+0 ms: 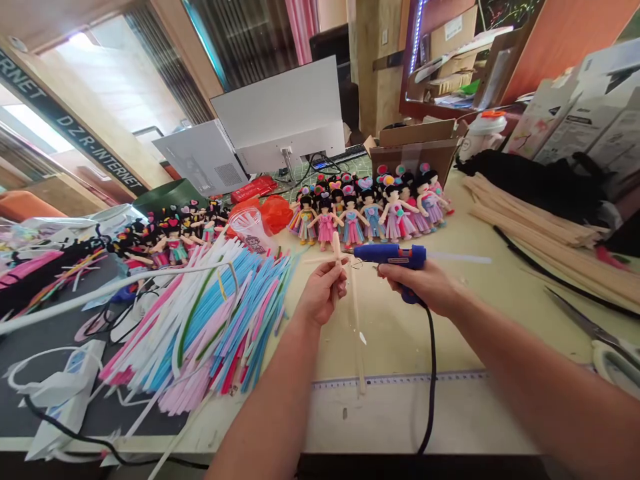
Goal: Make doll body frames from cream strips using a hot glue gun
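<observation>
Pinching a cream pipe-cleaner piece (pixel 337 244) in the closed left hand (pixel 324 288), over the counter's (pixel 475 320) middle; gripping a blue glue gun (pixel 385 253) just right, in the tightly curled right hand (pixel 426 283).

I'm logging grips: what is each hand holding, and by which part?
Left hand: a cream, fuzzy, stick-like piece, around its middle. Right hand: a blue, pistol-shaped plastic glue gun, by its handle.

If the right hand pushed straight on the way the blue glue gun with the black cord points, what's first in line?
Probably the beige fuzzy stem piece held in the left hand, just off the blue glue gun's nozzle. Depth is unclear from one view.
</observation>
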The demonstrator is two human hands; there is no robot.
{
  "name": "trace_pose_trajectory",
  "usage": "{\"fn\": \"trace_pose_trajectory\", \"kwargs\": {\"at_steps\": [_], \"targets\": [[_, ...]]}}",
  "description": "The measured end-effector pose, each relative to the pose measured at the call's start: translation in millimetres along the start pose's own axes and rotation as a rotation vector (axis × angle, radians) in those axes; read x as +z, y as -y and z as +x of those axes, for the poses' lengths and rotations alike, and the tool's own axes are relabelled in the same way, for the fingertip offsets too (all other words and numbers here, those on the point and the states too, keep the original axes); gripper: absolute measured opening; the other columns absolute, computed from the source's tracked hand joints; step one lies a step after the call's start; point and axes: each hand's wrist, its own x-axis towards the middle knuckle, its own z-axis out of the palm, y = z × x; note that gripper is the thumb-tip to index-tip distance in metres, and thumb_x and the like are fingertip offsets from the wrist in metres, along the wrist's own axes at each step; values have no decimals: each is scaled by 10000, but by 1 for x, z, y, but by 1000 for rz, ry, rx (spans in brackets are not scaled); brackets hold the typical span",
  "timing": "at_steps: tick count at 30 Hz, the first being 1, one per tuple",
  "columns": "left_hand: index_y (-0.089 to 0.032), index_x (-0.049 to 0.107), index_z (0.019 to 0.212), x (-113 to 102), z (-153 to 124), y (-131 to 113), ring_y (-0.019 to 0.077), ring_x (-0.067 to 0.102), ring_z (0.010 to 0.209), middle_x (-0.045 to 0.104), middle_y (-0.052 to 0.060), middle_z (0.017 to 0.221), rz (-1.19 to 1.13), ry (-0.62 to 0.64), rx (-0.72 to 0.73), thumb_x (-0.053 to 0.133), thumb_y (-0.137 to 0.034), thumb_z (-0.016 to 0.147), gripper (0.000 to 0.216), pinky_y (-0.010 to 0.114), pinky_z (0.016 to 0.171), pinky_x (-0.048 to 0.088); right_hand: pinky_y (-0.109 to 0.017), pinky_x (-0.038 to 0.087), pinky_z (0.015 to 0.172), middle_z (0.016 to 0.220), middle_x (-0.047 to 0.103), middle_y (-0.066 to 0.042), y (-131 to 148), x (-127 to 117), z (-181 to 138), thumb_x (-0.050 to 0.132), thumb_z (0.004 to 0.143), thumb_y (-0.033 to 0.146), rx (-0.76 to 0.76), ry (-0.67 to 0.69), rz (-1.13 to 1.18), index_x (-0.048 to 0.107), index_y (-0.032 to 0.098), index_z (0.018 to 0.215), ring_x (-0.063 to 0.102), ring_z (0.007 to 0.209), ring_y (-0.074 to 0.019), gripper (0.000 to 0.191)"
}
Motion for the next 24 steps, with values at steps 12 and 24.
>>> {"fn": "trace_pose_trajectory", "kwargs": {"at_steps": [12,24], "targets": [[-179,623,892,1,-2,1,72,545,534,606,-27,671,42,-28,-16,777,-323,651,320,202,520,424,-250,320,425,499,478,22,9,8,-11,664,712,471,-79,-60,-194,653,229,672,416,482,-112,246],[-163,613,851,6,-4,3,59,524,509,606,-23,651,145,-22,-2,771,-422,658,360,194,521,397,-264,346,449,552,519,18,17,14,-15,654,690,428,-193,-113,-238,631,246,658,461,535,-137,187]]}}
